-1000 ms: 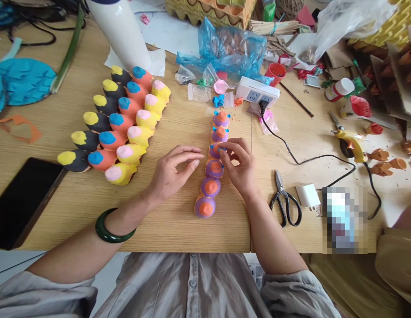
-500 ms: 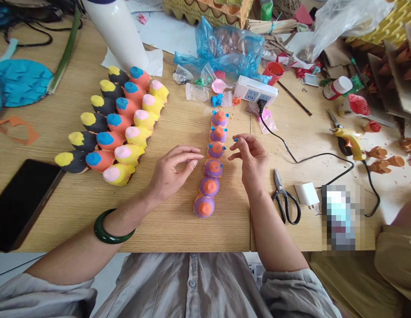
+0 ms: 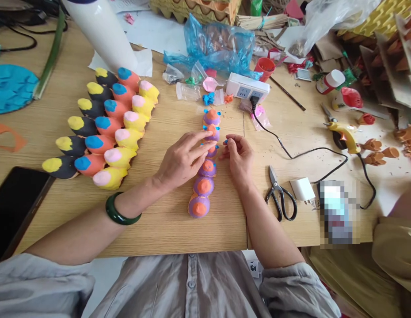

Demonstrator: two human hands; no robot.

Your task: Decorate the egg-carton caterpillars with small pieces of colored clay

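Note:
A strip of egg-carton cups [image 3: 204, 186], covered in purple with orange tops, lies lengthwise in front of me. Small blue bits stick out at the sides of its farther cups. My left hand [image 3: 184, 160] reaches over the strip from the left, fingers stretched out and hiding parts of the middle cups; whether the fingertips touch them I cannot tell. On the strip's right side, my right hand [image 3: 241, 159] pinches a small blue clay piece [image 3: 226, 141] between thumb and fingertips. Beyond the strip lies a lump of blue clay [image 3: 208, 98].
Left stand rows of black, orange and yellow carton cups [image 3: 108, 143] and a black phone [image 3: 20, 207]. A power strip [image 3: 247, 87] is behind, its cord running right. Scissors [image 3: 279, 196], a white charger [image 3: 302, 190] and a yellow glue gun [image 3: 345, 136] lie right. A person sits at far right.
My left hand has moved right and over the strip's middle cups. My right hand, still pinching the blue piece, has come slightly closer to the strip. The whole view has shifted a little.

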